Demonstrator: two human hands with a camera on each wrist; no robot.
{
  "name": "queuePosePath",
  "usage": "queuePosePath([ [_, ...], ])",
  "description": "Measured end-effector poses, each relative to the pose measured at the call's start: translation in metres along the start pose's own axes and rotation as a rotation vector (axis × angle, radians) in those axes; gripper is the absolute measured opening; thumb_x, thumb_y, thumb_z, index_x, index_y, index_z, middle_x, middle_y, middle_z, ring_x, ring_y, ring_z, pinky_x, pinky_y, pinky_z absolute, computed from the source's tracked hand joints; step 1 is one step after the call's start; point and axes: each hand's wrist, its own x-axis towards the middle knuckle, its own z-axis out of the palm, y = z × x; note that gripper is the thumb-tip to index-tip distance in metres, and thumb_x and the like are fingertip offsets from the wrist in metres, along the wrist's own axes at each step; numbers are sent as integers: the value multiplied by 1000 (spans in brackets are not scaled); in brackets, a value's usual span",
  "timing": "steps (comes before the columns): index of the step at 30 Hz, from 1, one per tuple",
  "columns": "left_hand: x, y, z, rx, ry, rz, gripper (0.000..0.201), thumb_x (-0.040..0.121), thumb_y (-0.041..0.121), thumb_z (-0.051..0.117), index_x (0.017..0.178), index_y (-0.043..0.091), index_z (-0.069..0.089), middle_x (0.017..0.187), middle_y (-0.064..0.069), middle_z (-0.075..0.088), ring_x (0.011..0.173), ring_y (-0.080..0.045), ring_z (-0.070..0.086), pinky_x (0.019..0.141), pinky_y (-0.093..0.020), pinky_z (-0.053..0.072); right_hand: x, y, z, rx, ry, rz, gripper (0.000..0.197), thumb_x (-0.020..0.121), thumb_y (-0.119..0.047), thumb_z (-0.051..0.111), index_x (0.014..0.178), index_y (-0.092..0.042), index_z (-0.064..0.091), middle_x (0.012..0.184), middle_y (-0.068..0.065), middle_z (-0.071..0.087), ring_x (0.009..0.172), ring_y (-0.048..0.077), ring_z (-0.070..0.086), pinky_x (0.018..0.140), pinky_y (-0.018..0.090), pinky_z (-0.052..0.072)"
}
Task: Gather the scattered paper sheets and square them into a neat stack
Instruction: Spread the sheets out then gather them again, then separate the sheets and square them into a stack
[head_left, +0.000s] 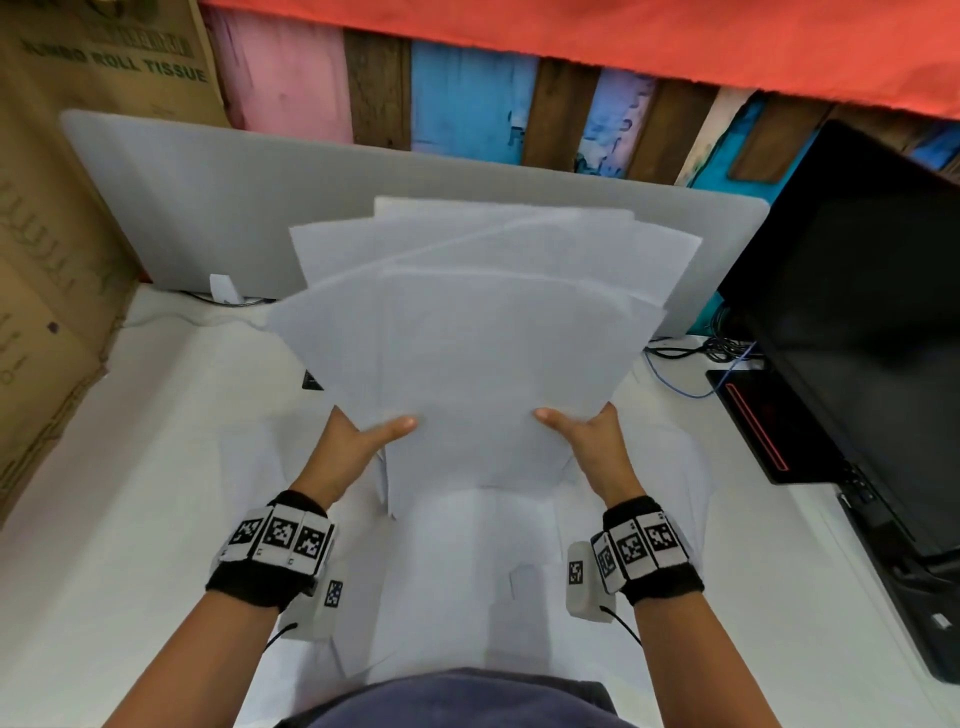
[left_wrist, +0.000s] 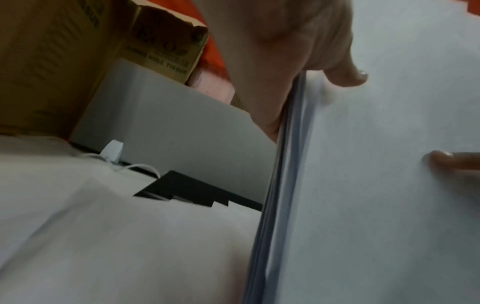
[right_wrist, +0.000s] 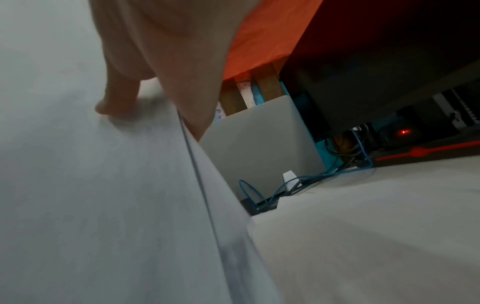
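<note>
Several white paper sheets (head_left: 478, 332) are held up off the white table (head_left: 130, 493), fanned out unevenly at their far ends. My left hand (head_left: 363, 441) pinches the near left edge of the bundle, thumb on top. My right hand (head_left: 587, 441) pinches the near right edge the same way. In the left wrist view the paper sheets (left_wrist: 376, 164) show layered edges under my left hand (left_wrist: 324, 67). In the right wrist view my right hand (right_wrist: 145, 86) presses its thumb on the paper sheets (right_wrist: 91, 185). My other fingers are hidden beneath the sheets.
A grey divider panel (head_left: 234, 208) stands behind the table. Cardboard boxes (head_left: 57, 234) line the left side. A black monitor (head_left: 872, 322) and blue cables (head_left: 691, 374) occupy the right. A small black object (head_left: 310, 381) lies partly hidden under the sheets.
</note>
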Motion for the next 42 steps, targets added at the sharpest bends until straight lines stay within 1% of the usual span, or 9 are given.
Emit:
queuePosePath([
  [7, 6, 53, 13, -82, -56, 187, 42, 56, 21, 74, 94, 28, 58, 82, 26, 71, 81, 8, 65, 68, -8, 50, -9, -58, 4, 47, -104, -205, 33, 72, 5, 71, 85, -24, 62, 72, -17, 72, 71, -4, 67, 64, 13, 53],
  [10, 7, 81, 23, -112, 93, 315, 33, 60, 42, 65, 89, 28, 60, 83, 14, 68, 75, 7, 62, 66, -9, 47, -12, -85, 8, 169, 19, -274, 11, 77, -25, 68, 87, -24, 64, 79, -11, 70, 72, -3, 66, 63, 14, 51],
  [13, 8, 100, 36, -100, 285, 405, 20, 79, 41, 56, 86, 24, 61, 82, 0, 64, 72, 0, 60, 69, -12, 43, -16, -98, 17, 140, 113, -324, 31, 73, -56, 53, 78, -29, 68, 85, -5, 65, 89, 12, 64, 79, 26, 50],
  [16, 10, 105, 43, -98, 391, 439, 6, 88, 16, 56, 86, 20, 60, 77, 0, 63, 66, 3, 61, 67, -8, 43, -17, -102, 22, 166, 169, -318, 21, 77, -35, 54, 65, -26, 69, 73, -7, 65, 78, 11, 60, 76, 28, 45],
  [20, 4, 88, 35, -88, 313, 453, 17, 81, 23, 59, 97, 27, 56, 89, 11, 59, 78, 4, 57, 74, -10, 45, -19, -95, 12, 124, 26, -340, 11, 77, -25, 59, 87, -24, 64, 82, -13, 66, 75, -5, 62, 69, 13, 47],
  [26, -3, 3, 27, -43, 103, -100, 22, 75, 7, 71, 88, 23, 64, 92, 5, 73, 76, -1, 68, 81, -30, 55, -13, -3, 4, -100, -182, 45, 30, 78, 1, 67, 96, -23, 59, 105, 5, 64, 91, 14, 64, 89, 34, 50],
  [32, -10, -62, 18, 199, 6, -259, 33, 84, 28, 63, 113, 10, 60, 120, -12, 63, 106, -20, 61, 88, -22, 49, -8, 49, -4, -199, 46, 31, 31, 89, -12, 58, 117, 2, 57, 106, 11, 62, 93, 23, 59, 66, 7, 49],
  [37, -19, -104, -30, 808, 455, -538, 72, 80, 36, 65, 138, 13, 30, 144, -18, 31, 134, -37, 26, 109, -47, 25, 12, 31, -44, -256, 179, -16, 32, 90, -14, 57, 118, 2, 56, 101, 12, 57, 93, 24, 53, 71, 31, 44],
  [42, -21, -110, -32, 454, 508, -521, 93, 77, 12, 70, 144, 3, 5, 143, -25, 30, 130, -40, 34, 108, -45, 32, 13, 36, -65, -274, 234, 29, 28, 90, -15, 57, 115, -3, 57, 91, 9, 59, 93, 24, 52, 74, 32, 43],
])
